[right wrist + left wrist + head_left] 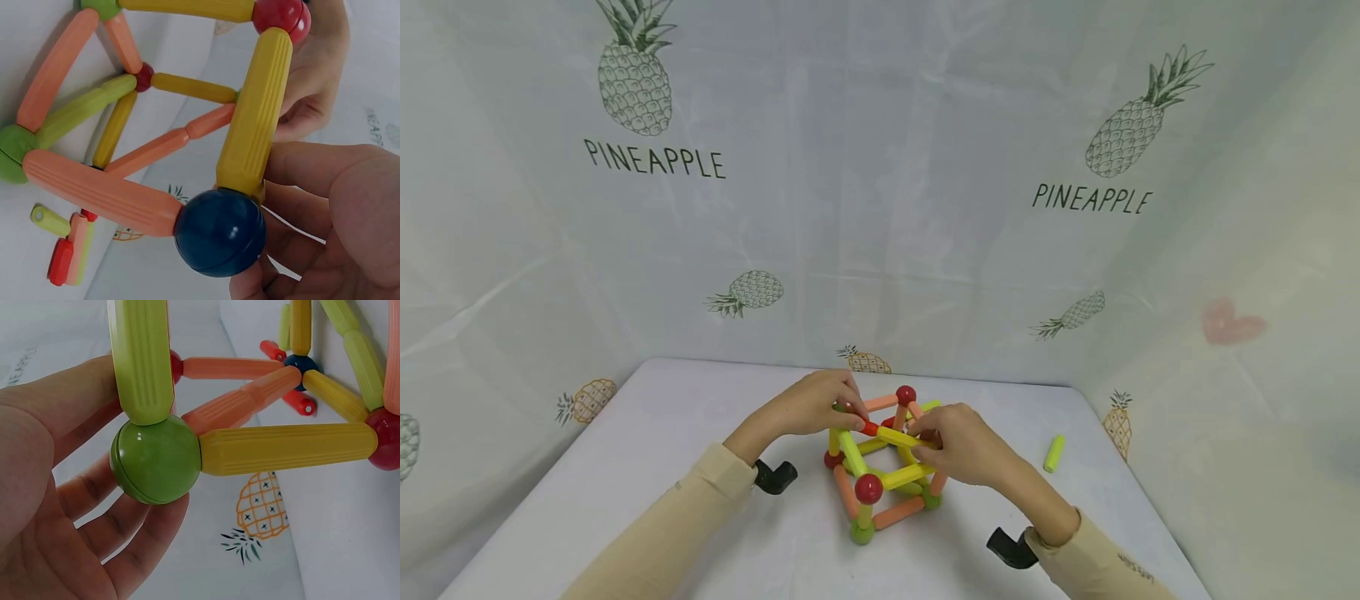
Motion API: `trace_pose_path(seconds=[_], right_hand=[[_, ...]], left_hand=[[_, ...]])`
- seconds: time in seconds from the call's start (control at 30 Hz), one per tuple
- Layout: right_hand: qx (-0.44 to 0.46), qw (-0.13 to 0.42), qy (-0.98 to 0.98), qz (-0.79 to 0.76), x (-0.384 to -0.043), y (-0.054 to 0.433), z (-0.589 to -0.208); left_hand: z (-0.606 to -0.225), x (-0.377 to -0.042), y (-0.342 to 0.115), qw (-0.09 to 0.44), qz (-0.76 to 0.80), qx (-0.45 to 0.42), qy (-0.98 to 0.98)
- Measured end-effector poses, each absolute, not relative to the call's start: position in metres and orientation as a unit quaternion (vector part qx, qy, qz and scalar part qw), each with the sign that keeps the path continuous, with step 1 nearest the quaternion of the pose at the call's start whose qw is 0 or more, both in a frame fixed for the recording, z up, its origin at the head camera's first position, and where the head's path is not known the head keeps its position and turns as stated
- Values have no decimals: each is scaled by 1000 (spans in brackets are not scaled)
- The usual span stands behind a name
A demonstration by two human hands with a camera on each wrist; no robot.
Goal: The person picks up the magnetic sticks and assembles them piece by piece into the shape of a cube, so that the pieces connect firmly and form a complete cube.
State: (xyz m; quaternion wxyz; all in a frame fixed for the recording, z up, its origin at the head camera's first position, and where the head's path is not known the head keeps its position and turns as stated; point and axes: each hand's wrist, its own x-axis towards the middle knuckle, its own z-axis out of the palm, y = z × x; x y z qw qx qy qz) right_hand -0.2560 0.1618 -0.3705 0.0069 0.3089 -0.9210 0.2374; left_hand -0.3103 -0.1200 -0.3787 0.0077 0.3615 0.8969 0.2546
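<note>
A cube-like frame of magnetic sticks and balls stands on the table, with a red ball (868, 489) at its near upper corner. Over its top, my left hand (816, 404) pinches a short red stick (869, 428). My right hand (970, 446) pinches a yellow stick (901, 437) whose end meets the red one. In the left wrist view, a green ball (156, 459) joins a lime stick (142, 359) and a yellow one in front of the left fingers. The right wrist view has a blue ball (220, 232) at the corner by my right fingers; the pinched sticks are hidden there.
One loose lime stick (1054, 453) lies on the table to the right. Behind the frame are several loose pieces, among them a red stick (61, 262). Black wrist mounts (775, 477) hang below both wrists. A pineapple-print curtain (880, 208) closes off the back.
</note>
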Motion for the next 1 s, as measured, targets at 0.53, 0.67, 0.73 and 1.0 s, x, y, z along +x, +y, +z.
trace_pose_path(seconds=[0.53,0.67,0.73,1.0], right_hand=[[325,-32,-920,217,-261,160,-363],[324,-29,-921,214,-260,160,-362],[325,-25,-920,216,-261,162,-362],[310,72,-915,249,-280,194,-369]], left_hand=[[-382,-311,-116,16,262,348,900],[-382,-311,-117,13,259,352,899],[-382,-311,-117,11,260,354,899],[-387,-310,-119,1,259,346,902]])
